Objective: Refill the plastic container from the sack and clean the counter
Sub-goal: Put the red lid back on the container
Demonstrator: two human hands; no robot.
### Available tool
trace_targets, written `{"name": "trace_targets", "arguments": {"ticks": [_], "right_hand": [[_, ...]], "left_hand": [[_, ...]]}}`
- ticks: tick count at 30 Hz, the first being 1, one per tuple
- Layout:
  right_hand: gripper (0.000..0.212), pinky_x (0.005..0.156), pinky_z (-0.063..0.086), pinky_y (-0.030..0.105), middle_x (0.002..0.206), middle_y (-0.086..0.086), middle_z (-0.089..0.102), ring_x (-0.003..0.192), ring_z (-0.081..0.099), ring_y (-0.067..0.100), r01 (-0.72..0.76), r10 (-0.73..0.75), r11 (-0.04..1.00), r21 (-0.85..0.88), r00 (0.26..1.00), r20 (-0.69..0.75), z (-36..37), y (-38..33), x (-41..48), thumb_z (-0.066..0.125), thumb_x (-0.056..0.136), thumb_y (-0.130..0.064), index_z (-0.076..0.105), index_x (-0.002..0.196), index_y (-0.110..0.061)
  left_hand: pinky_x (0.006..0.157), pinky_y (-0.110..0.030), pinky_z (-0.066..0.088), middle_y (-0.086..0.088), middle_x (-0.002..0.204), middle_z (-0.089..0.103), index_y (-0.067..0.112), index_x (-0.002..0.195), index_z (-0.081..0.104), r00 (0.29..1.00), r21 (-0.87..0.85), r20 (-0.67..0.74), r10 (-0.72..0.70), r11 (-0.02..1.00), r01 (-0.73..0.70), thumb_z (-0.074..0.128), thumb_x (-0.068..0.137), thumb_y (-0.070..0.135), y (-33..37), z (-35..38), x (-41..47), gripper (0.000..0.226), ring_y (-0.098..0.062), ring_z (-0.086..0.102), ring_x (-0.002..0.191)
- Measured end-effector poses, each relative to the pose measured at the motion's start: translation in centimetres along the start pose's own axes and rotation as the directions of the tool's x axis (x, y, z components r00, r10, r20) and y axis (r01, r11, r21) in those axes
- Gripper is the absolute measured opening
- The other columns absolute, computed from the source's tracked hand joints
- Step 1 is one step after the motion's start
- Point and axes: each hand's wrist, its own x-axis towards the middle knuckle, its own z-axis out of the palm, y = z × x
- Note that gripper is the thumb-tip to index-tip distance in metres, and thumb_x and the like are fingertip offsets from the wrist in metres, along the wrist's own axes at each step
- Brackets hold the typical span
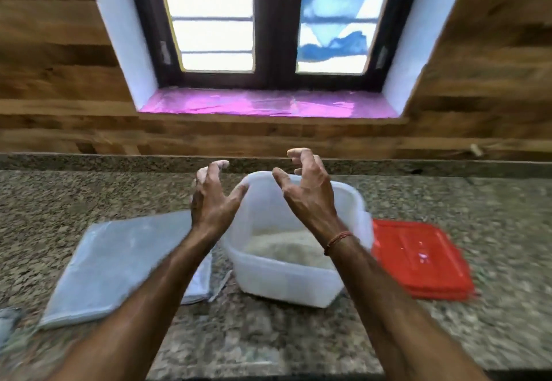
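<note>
A translucent white plastic container (283,279) stands on the granite counter (268,339), partly filled with pale grain or flour (286,249). Above its far rim I hold both hands apart with fingers spread and loosely curled, gripping nothing. My left hand (212,198) hovers over the left corner, its fingertips dusted white. Over the middle of the rim is my right hand (307,192), with a red thread on the wrist. A flattened grey-white sack (119,264) lies on the counter to the left of the container.
A red lid (421,258) lies flat to the right of the container. A wood-panelled wall and a window with a pink-lined sill (268,104) rise behind the counter. A grey cloth-like edge (7,321) shows at far left. The picture is motion-blurred.
</note>
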Motion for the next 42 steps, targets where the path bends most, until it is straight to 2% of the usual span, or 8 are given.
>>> {"name": "trace_targets", "arguments": {"ticks": [5,11,15,22,27,36,39,42], "right_hand": [[0.042,0.087,0.052,0.036,0.116,0.005,0.063,0.106,0.063,0.025,-0.139,0.134,0.983,-0.12,0.99,-0.049,-10.2,10.1,0.3,0.071,0.087,-0.042,0.06,0.121,-0.02],[0.044,0.088,0.051,0.04,0.121,0.008,0.062,0.113,0.06,0.031,-0.371,0.378,0.891,-0.26,0.925,-0.026,-16.4,21.6,-2.5,0.068,0.087,-0.049,0.057,0.119,-0.021],[0.057,0.097,0.05,0.046,0.132,0.01,0.057,0.123,0.055,0.034,-0.527,0.571,0.766,-0.369,0.821,0.012,-19.0,28.2,-4.4,0.07,0.084,-0.053,0.052,0.13,-0.023],[0.115,0.109,0.038,0.058,0.155,0.02,0.03,0.137,0.037,0.041,-0.655,0.785,0.469,-0.592,0.617,-0.06,-20.4,36.8,-4.9,0.079,0.062,-0.074,0.025,0.153,-0.029],[0.133,0.107,0.037,0.056,0.152,0.024,0.032,0.135,0.041,0.041,-0.719,0.848,0.431,-0.544,0.529,-0.027,-21.0,39.3,-4.5,0.088,0.057,-0.067,0.012,0.157,-0.026],[0.125,0.085,0.041,0.042,0.124,0.013,0.041,0.112,0.046,0.033,-0.705,0.813,0.532,-0.469,0.58,0.051,-16.7,38.5,-5.5,0.091,0.044,-0.069,0.017,0.14,-0.04],[0.096,0.081,0.058,0.05,0.112,0.008,0.051,0.1,0.06,0.031,-0.867,0.884,0.466,-0.177,0.466,0.043,-18.0,39.7,-5.4,0.092,0.048,-0.061,0.041,0.121,-0.026],[0.065,0.073,0.064,0.052,0.097,0.015,0.075,0.08,0.077,0.032,-0.907,0.891,0.36,0.218,0.404,0.206,-19.9,40.0,-5.5,0.091,0.066,-0.036,0.064,0.118,-0.008]], "left_hand": [[0.103,-0.044,0.047,-0.006,0.136,0.058,0.02,0.139,0.053,0.983,-0.017,0.174,0.061,0.998,-0.059,0.075,0.085,0.048,9.5,8.6,-4.1,0.064,-0.026,0.055,0.125],[0.097,-0.041,0.051,-0.005,0.135,0.063,0.023,0.144,0.049,0.848,0.03,0.531,0.002,0.999,-0.021,0.068,0.078,0.071,14.4,16.7,-8.9,0.083,-0.026,0.063,0.117],[0.098,-0.038,0.044,-0.013,0.143,0.058,0.014,0.147,0.05,0.881,0.124,0.472,-0.043,0.992,-0.018,0.067,0.082,0.058,14.9,18.9,-9.4,0.08,-0.033,0.057,0.127],[0.074,-0.034,0.04,-0.011,0.114,0.07,0.02,0.113,0.064,0.946,0.122,0.316,-0.076,0.992,0.039,0.07,0.086,0.042,16.8,21.2,-8.9,0.035,-0.037,0.065,0.105],[0.074,-0.032,0.037,-0.007,0.115,0.071,0.023,0.115,0.065,0.952,0.148,0.278,-0.125,0.985,0.087,0.068,0.084,0.043,17.6,22.1,-8.7,0.036,-0.035,0.066,0.104],[0.072,-0.034,0.05,0.002,0.104,0.072,0.026,0.1,0.063,0.952,0.168,0.274,-0.138,0.981,0.094,0.064,0.079,0.052,17.6,22.6,-8.1,0.033,-0.028,0.07,0.082],[0.078,-0.04,0.057,0.007,0.104,0.072,0.029,0.1,0.062,0.946,0.142,0.29,-0.141,0.984,0.103,0.062,0.076,0.058,17.4,22.3,-8.0,0.037,-0.024,0.072,0.071],[0.079,-0.039,0.055,0.006,0.107,0.071,0.027,0.101,0.064,0.948,0.138,0.289,-0.13,0.986,0.093,0.062,0.078,0.055,17.3,22.4,-7.9,0.036,-0.025,0.072,0.074]]}}
